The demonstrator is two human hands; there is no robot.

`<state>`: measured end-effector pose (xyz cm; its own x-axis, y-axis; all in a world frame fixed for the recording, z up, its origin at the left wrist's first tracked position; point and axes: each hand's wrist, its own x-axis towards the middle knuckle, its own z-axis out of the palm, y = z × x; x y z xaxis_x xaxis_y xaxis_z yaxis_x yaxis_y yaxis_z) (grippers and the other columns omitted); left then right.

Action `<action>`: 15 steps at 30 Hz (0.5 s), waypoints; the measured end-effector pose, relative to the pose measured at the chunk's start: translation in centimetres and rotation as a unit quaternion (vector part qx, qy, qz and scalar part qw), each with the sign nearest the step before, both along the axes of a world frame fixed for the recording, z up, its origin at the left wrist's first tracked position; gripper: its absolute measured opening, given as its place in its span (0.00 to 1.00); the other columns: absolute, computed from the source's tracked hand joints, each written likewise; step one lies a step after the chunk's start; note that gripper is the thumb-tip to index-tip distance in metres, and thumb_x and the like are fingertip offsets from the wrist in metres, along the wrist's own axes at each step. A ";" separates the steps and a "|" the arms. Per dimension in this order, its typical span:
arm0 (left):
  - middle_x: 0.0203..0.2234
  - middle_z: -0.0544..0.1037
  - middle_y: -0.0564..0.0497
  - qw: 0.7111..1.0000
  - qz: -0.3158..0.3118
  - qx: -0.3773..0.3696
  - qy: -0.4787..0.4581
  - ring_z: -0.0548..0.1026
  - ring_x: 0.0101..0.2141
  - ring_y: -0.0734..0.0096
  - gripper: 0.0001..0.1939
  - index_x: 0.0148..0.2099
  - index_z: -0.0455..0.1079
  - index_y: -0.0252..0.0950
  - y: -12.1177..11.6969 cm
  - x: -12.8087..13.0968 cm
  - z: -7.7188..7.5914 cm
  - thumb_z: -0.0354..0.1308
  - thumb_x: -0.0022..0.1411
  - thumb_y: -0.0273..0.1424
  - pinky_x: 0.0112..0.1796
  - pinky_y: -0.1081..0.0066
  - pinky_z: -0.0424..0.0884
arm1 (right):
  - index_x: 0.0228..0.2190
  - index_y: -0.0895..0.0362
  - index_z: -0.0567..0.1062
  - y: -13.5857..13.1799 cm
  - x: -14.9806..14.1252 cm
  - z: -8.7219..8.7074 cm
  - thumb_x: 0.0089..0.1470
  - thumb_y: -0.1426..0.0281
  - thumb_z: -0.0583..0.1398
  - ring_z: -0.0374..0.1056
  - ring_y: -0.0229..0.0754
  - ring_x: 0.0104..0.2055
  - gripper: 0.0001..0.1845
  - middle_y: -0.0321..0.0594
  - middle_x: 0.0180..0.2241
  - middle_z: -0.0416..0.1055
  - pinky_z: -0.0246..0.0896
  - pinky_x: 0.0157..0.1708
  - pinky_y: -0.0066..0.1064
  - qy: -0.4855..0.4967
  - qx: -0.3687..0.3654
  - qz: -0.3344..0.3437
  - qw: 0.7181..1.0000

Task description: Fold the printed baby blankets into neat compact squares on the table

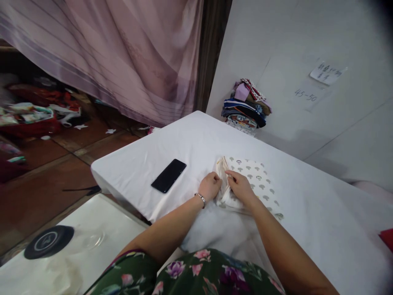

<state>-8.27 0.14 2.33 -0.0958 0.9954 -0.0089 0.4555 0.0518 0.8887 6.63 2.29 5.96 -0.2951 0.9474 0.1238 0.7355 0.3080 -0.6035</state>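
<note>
A white cloth piece (253, 176) with a grey mushroom print lies on the white-covered table, its left end gathered up in layers with orange-brown trim. My left hand (210, 186), with a metal bracelet at the wrist, is closed on the left edge of this cloth. Just to its right, my right hand (241, 186) pinches the trimmed layers between thumb and fingers. The fingertips are close together and partly hide the fold. What kind of garment the cloth is, I cannot tell.
A black phone (168, 175) lies left of my hands on the white tablecloth (325, 217). Folded clothes (245, 104) are stacked by the wall at the far corner. A pinkish curtain (147, 57) hangs behind. At lower left, a white surface (104, 217) holds a dark round object (49, 241).
</note>
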 end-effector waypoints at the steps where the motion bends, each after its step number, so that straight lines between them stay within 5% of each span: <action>1: 0.27 0.71 0.52 1.000 -0.001 0.005 0.016 0.70 0.31 0.70 0.04 0.32 0.66 0.38 0.0 0.0 0.0 0.55 0.55 0.33 0.32 0.72 0.63 | 0.45 0.54 0.73 0.1 0.0 0.0 0.52 0.67 0.50 0.67 0.40 0.36 0.21 0.39 0.40 0.74 0.61 0.39 0.32 -0.001 0.001 0.005 1.000; 8: 0.36 0.69 0.49 0.992 -0.018 -0.019 0.124 0.71 0.31 0.68 0.13 0.37 0.68 0.37 0.3 0.3 -0.1 0.59 0.52 0.40 0.33 0.70 0.64 | 0.43 0.56 0.74 0.1 -0.3 -0.1 0.51 0.67 0.51 0.67 0.41 0.34 0.20 0.40 0.36 0.74 0.62 0.38 0.32 0.018 0.018 0.000 1.000; 15: 0.33 0.69 0.50 0.998 -0.014 -0.025 0.049 0.70 0.30 0.71 0.04 0.27 0.67 0.36 0.5 0.1 0.2 0.57 0.50 0.31 0.34 0.71 0.64 | 0.43 0.57 0.73 0.0 -0.3 -0.7 0.51 0.66 0.51 0.63 0.38 0.26 0.20 0.36 0.28 0.72 0.60 0.31 0.30 0.026 0.011 -0.007 1.000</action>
<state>-8.13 0.66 2.53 -0.0701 0.9962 -0.0509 0.5421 0.0809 0.8364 6.29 2.31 5.30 -0.2736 0.9486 0.1591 0.7080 0.3106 -0.6342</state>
